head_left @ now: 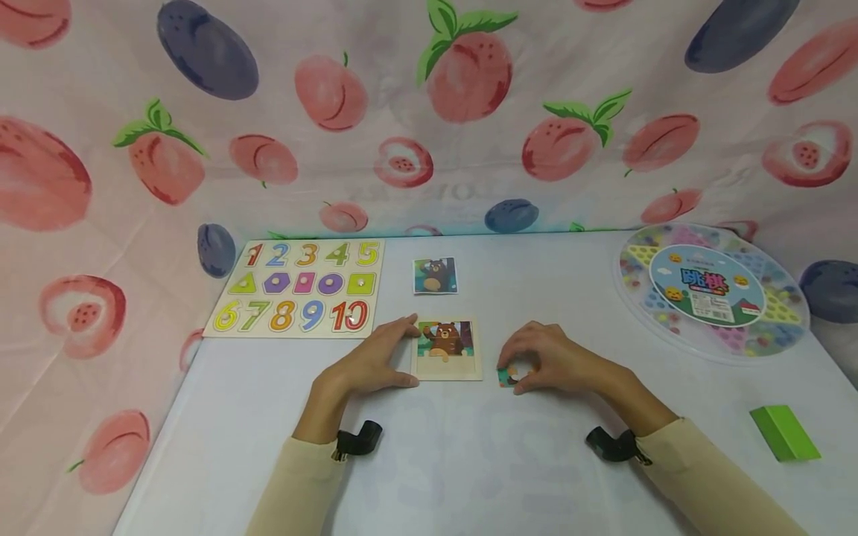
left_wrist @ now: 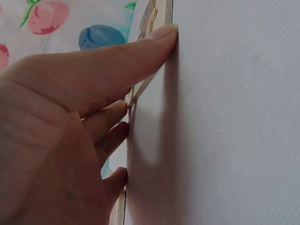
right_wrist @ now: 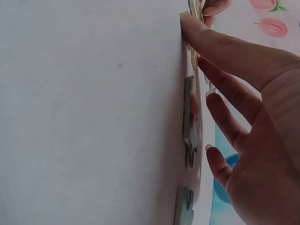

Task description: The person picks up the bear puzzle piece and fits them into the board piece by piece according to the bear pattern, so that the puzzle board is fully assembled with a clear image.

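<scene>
I seem to be at the filling-in step of a bear puzzle: the tray (head_left: pixel 447 370) shows the bear assembled at the far side and a bare strip at the near side. My left grip (head_left: pixel 369 363) spreads along the tray's left side, thumb touching the near-left corner. My right grip (head_left: pixel 553 362) pinches a puzzle piece (head_left: pixel 506 377) between thumb and forefinger, just right of the tray and low over the table (head_left: pixel 214 447). More loose pieces (right_wrist: pixel 189 112) lie beneath that hand. The next move probably calls for bringing the piece left and matching its edge.
</scene>
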### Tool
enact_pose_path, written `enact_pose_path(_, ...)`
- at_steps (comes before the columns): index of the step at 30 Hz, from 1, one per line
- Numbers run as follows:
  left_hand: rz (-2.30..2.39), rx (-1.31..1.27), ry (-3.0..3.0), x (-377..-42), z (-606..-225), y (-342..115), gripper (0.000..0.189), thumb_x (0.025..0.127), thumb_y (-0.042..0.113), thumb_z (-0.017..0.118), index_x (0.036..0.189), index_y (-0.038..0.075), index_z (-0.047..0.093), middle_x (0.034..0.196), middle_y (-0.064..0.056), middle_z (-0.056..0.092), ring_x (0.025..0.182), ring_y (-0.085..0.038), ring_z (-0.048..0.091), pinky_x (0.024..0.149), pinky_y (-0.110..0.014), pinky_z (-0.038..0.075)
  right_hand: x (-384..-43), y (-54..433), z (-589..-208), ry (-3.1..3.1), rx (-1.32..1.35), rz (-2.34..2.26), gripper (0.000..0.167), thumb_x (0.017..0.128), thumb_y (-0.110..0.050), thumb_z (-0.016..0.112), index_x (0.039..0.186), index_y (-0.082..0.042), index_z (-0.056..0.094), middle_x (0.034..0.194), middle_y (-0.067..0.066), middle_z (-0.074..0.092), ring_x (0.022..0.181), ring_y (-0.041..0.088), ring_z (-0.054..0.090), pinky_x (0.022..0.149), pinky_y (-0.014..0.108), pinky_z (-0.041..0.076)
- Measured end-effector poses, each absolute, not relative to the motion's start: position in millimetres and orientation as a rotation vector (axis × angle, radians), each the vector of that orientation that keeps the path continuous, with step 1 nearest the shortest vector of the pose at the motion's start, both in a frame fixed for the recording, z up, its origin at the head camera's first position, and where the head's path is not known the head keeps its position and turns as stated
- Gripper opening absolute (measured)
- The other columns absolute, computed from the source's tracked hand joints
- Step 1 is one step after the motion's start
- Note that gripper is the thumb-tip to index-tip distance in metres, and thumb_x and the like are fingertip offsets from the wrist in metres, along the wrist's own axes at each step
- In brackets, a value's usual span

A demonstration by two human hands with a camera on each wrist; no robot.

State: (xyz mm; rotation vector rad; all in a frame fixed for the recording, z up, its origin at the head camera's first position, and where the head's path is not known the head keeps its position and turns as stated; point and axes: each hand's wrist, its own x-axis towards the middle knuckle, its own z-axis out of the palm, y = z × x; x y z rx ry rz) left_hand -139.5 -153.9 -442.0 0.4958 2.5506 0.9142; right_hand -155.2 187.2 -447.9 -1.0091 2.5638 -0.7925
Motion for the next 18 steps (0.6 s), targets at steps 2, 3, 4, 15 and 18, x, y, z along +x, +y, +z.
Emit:
enact_pose_path(2,0.921,0.497,2.551,-139.2,-441.3,-153.8,0.073,0.079,0.022,0.088,0.142,0.015,0.053,0.171,0.000,0.027,0.161,-0.026,0.021,0.132,-0.050,0.021,-155.3,187.7,-448.7,2.564,-1.032,-0.797,0.030,0.073,-0.033,0.091,0.099,-0.033,0.077,0.111,-0.016,0.074,0.111,0.014,0.057,0.096,0.042,0.038)
enact_pose_path(3,0.923,0.496,2.551,-138.9,-440.8,-153.7,0.073,0.079,0.022,0.088,0.142,0.014,0.053,0.171,0.000,0.027,0.161,-0.026,0.021,0.132,-0.050,0.021,-155.4,188.0,-449.1,2.563,-1.044,-0.803,0.029,0.073,-0.033,0.091,0.099,-0.033,0.077,0.110,-0.016,0.075,0.110,0.014,0.057,0.095,0.041,0.039)
enact_pose_path(4,0.924,0.495,2.551,-138.7,-440.4,-153.6,0.073,0.079,0.022,0.088,0.142,0.015,0.053,0.171,0.000,0.027,0.161,-0.026,0.021,0.132,-0.050,0.021,-155.5,188.1,-449.4,2.561,-1.052,-0.810,0.029,0.074,-0.032,0.091,0.099,-0.032,0.077,0.109,-0.016,0.075,0.109,0.013,0.058,0.095,0.039,0.039)
enact_pose_path(15,0.933,0.482,2.547,-137.7,-438.7,-152.8,0.072,0.079,0.021,0.088,0.142,0.014,0.053,0.171,-0.001,0.028,0.161,-0.027,0.020,0.132,-0.050,0.020,-157.3,182.6,-440.1,2.481,-1.018,-0.911,0.029,0.077,-0.023,0.090,0.102,-0.027,0.076,0.111,-0.014,0.073,0.106,0.008,0.063,0.097,0.031,0.051)
enact_pose_path(18,0.941,0.480,2.547,-137.6,-438.6,-153.0,0.072,0.079,0.020,0.088,0.142,0.014,0.053,0.171,-0.001,0.028,0.161,-0.027,0.020,0.132,-0.050,0.020,-160.1,177.7,-434.4,2.448,-1.002,-0.959,0.027,0.080,-0.021,0.088,0.104,-0.026,0.077,0.113,-0.012,0.072,0.107,0.008,0.066,0.099,0.032,0.056)
